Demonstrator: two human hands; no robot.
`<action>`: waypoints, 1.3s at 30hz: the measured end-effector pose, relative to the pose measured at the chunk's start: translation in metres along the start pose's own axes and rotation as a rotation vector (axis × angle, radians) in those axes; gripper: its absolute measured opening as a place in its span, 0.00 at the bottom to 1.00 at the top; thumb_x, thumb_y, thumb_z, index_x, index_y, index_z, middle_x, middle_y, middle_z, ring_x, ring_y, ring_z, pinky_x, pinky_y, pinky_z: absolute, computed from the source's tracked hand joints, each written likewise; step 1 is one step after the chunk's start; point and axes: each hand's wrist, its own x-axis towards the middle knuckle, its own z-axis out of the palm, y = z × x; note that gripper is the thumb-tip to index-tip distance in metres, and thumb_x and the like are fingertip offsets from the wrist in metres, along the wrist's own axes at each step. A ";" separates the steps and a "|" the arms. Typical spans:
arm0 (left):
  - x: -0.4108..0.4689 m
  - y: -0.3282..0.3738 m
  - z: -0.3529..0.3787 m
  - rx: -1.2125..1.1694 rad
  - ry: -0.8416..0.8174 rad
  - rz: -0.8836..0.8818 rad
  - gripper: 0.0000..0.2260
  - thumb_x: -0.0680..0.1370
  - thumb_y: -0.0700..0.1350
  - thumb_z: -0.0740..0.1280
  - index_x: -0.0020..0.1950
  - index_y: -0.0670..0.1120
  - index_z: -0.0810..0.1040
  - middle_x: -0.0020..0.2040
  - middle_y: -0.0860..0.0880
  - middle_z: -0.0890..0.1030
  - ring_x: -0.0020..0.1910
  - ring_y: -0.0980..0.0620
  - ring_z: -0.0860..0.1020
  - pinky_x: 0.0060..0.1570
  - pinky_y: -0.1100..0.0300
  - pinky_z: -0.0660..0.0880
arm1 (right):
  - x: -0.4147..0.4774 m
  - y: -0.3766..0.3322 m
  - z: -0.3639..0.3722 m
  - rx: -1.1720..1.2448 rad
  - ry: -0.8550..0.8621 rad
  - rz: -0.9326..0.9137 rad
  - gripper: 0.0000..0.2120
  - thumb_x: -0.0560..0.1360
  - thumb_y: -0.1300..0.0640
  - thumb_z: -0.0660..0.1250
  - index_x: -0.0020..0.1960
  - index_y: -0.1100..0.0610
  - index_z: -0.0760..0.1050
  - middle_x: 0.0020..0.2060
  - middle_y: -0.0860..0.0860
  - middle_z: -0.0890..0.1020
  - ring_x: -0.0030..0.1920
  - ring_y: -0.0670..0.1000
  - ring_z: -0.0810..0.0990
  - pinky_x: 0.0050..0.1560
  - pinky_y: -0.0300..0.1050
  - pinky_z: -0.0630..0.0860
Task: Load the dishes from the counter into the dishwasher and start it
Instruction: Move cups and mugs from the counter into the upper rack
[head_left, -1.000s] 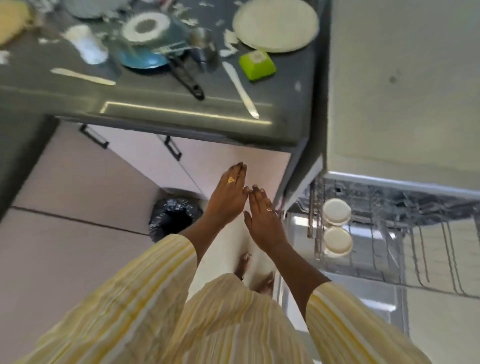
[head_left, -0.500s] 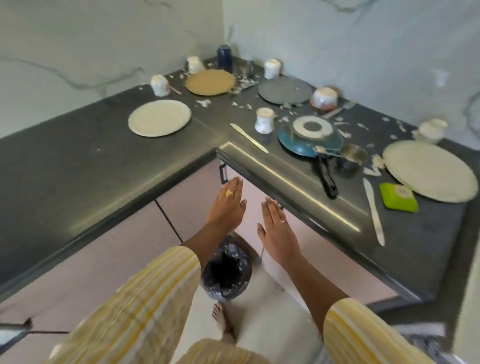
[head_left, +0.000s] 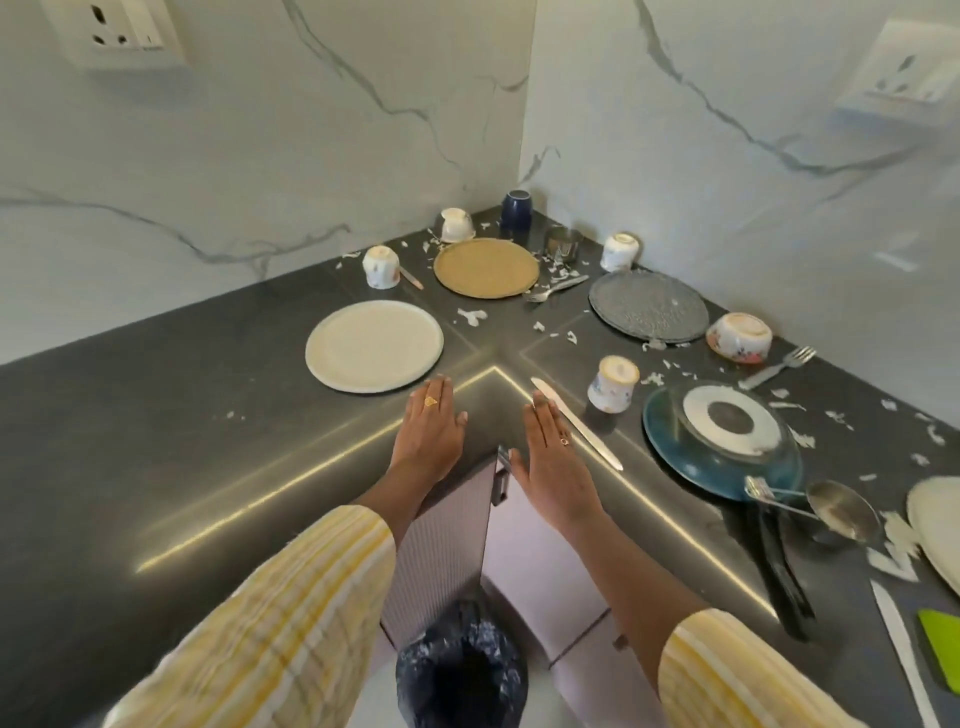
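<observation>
My left hand (head_left: 428, 434) and my right hand (head_left: 553, 460) are held flat over the inner corner of the dark L-shaped counter (head_left: 156, 426), fingers apart, holding nothing. A white plate (head_left: 374, 345) lies just beyond my left hand. A white knife (head_left: 576, 423) lies right beside my right hand. Farther back sit a tan plate (head_left: 485, 267), a grey plate (head_left: 648, 306), several upturned white cups (head_left: 613, 383) and a floral bowl (head_left: 738, 338). At right a blue plate (head_left: 722, 441) carries a smaller white-rimmed plate. The dishwasher is out of view.
A dark pan with a steel ladle (head_left: 841, 512) and fork lies at the right edge, by another white plate (head_left: 935, 525) and a green sponge (head_left: 943, 649). White scraps litter the counter. A black-lined bin (head_left: 462, 670) stands on the floor below the corner.
The view has swung up and left from the open dishwasher to the counter corner. Both hands have risen and reached forward over the counter edge, still holding nothing.
</observation>
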 end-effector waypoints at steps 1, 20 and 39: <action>0.013 -0.001 0.002 -0.010 -0.001 -0.002 0.25 0.81 0.49 0.53 0.75 0.37 0.54 0.74 0.41 0.59 0.73 0.44 0.56 0.74 0.53 0.51 | 0.013 0.004 -0.002 -0.009 0.007 -0.011 0.29 0.78 0.54 0.61 0.73 0.67 0.57 0.74 0.61 0.56 0.74 0.60 0.55 0.73 0.50 0.55; 0.256 -0.006 0.054 -0.173 -0.057 -0.267 0.45 0.71 0.68 0.62 0.75 0.40 0.51 0.75 0.42 0.56 0.75 0.44 0.54 0.74 0.51 0.51 | 0.326 0.136 0.005 -0.083 -0.071 0.022 0.30 0.78 0.50 0.55 0.75 0.61 0.51 0.76 0.57 0.49 0.76 0.57 0.46 0.74 0.54 0.47; 0.296 -0.025 0.077 -0.183 -0.058 -0.338 0.55 0.64 0.76 0.59 0.76 0.44 0.41 0.77 0.48 0.44 0.76 0.48 0.46 0.73 0.55 0.42 | 0.571 0.165 0.038 0.112 0.013 0.361 0.24 0.76 0.48 0.64 0.66 0.59 0.65 0.60 0.60 0.75 0.59 0.63 0.75 0.57 0.56 0.73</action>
